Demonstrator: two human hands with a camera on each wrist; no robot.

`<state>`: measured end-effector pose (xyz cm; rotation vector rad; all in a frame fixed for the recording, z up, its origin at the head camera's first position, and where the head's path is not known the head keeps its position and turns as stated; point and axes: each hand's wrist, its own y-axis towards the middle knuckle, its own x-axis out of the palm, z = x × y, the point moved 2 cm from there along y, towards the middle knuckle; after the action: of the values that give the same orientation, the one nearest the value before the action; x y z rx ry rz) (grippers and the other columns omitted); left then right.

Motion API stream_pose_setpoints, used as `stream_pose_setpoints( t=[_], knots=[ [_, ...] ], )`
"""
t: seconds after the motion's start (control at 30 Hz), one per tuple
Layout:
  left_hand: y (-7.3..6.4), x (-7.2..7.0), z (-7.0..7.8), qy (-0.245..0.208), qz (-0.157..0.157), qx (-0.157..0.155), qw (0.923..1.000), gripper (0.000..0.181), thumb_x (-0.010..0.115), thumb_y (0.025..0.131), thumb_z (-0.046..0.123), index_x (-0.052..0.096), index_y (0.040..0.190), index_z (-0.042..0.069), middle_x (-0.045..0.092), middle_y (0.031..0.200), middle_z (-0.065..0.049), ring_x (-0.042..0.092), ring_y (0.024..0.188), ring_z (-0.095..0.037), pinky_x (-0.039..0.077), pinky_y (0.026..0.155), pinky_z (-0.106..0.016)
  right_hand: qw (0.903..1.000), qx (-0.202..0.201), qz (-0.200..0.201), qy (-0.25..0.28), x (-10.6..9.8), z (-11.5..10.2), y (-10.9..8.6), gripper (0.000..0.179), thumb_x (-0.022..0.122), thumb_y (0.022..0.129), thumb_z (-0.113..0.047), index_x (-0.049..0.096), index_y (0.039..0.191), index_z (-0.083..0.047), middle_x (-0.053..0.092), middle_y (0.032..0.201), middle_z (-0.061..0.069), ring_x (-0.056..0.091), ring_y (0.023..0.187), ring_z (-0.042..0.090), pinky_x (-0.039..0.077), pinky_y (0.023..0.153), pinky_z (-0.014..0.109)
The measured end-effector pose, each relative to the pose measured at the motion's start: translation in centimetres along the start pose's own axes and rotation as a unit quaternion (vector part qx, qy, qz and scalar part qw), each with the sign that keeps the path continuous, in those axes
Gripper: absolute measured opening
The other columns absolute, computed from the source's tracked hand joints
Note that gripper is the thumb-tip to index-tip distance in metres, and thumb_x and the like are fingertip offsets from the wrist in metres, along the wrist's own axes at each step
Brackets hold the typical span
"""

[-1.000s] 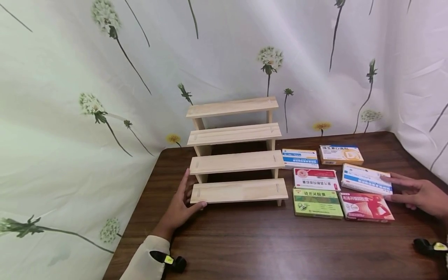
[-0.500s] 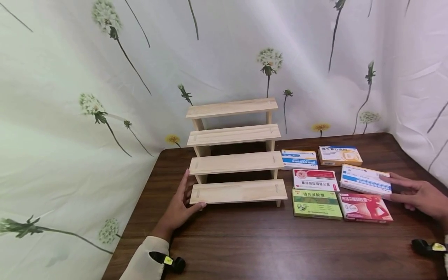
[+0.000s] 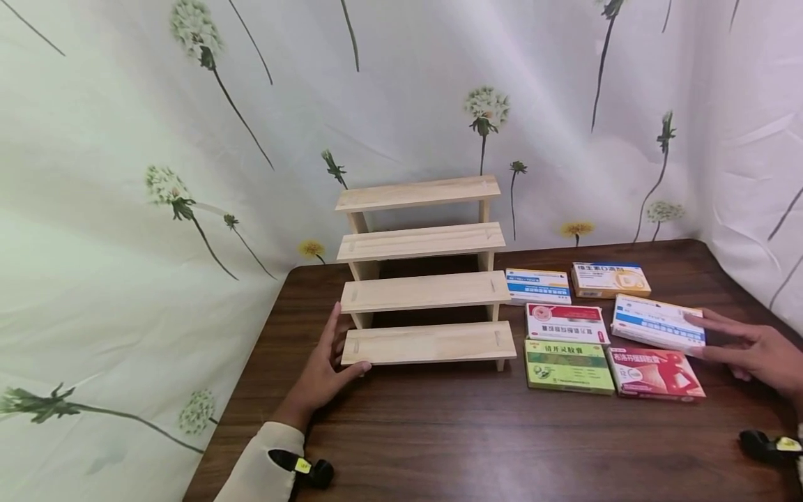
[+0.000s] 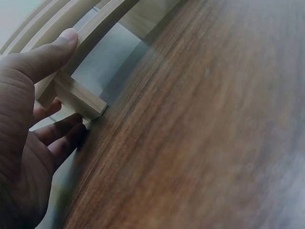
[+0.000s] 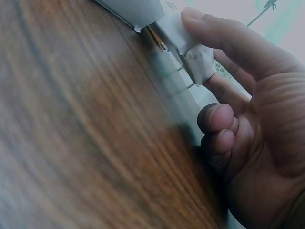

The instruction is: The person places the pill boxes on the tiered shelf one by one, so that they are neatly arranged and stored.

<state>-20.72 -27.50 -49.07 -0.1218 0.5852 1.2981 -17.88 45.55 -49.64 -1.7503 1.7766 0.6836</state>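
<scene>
In the head view, my left hand (image 3: 322, 369) grips the left end of a four-tier wooden step stand (image 3: 429, 343). The thumb lies at the front edge of the lowest step, and the left wrist view has the other fingers behind its side support (image 4: 78, 98). My right hand (image 3: 753, 348) pinches the right end of a white and blue medicine box (image 3: 657, 323) between thumb and fingers. Two fingers of that hand curl under in the right wrist view, close to the box's end (image 5: 200, 64). A red medicine box (image 3: 655, 373) lies just in front of the held one.
Left of the held box lie a red and white box (image 3: 567, 323), a green box (image 3: 569, 366) and another white and blue box (image 3: 538, 286). An orange and white box (image 3: 610, 279) sits behind. The brown table (image 3: 477, 446) meets a flower-printed curtain (image 3: 401, 104).
</scene>
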Motion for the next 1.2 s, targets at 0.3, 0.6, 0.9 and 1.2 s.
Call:
stream_pose_setpoints(
  t=[0.3, 0.6, 0.9, 1.2],
  knots=[
    [-0.4, -0.3, -0.1, 0.004, -0.001, 0.002, 1.0000, 0.126, 0.088, 0.095, 0.013, -0.004, 0.175, 0.044, 0.043, 0.169, -0.026, 0.057, 0.147, -0.046, 0.055, 0.107, -0.031, 0.9995, -0.013, 0.002, 0.028, 0.1, -0.4, -0.1, 0.069, 0.081, 0.101, -0.018, 0.053, 0.152, -0.055, 0.016, 0.167, 0.048, 0.045, 0.051, 0.014, 0.039, 0.049, 0.033],
    [-0.5, -0.3, -0.1, 0.006, 0.000, 0.003, 1.0000, 0.126, 0.088, 0.095, 0.015, -0.005, 0.175, 0.045, 0.044, 0.169, -0.025, 0.057, 0.147, -0.046, 0.056, 0.108, -0.042, 0.9996, -0.012, 0.012, 0.023, 0.2, -0.7, -0.1, 0.067, 0.081, 0.101, -0.020, 0.054, 0.143, -0.064, 0.016, 0.168, 0.045, 0.042, 0.051, 0.013, 0.036, 0.048, 0.033],
    [-0.6, -0.5, -0.1, 0.008, 0.001, -0.006, 1.0000, 0.125, 0.088, 0.096, 0.017, -0.005, 0.175, 0.046, 0.042, 0.171, -0.024, 0.057, 0.148, -0.045, 0.056, 0.106, -0.031, 0.9999, -0.011, 0.009, 0.006, -0.1, -1.6, 0.5, 0.066, 0.080, 0.102, -0.026, 0.050, 0.145, -0.066, 0.014, 0.171, 0.040, 0.041, 0.053, 0.019, 0.037, 0.051, 0.033],
    [-0.3, -0.1, 0.0, 0.010, -0.004, -0.006, 0.9999, 0.124, 0.087, 0.096, 0.020, -0.004, 0.174, 0.048, 0.044, 0.170, -0.024, 0.057, 0.148, -0.045, 0.054, 0.109, -0.056, 0.9993, 0.018, -0.019, -0.026, -1.2, -1.8, 1.2, 0.074, 0.077, 0.103, -0.043, 0.043, 0.167, -0.029, 0.010, 0.173, 0.041, 0.051, 0.111, 0.004, 0.039, 0.058, 0.029]
  ],
)
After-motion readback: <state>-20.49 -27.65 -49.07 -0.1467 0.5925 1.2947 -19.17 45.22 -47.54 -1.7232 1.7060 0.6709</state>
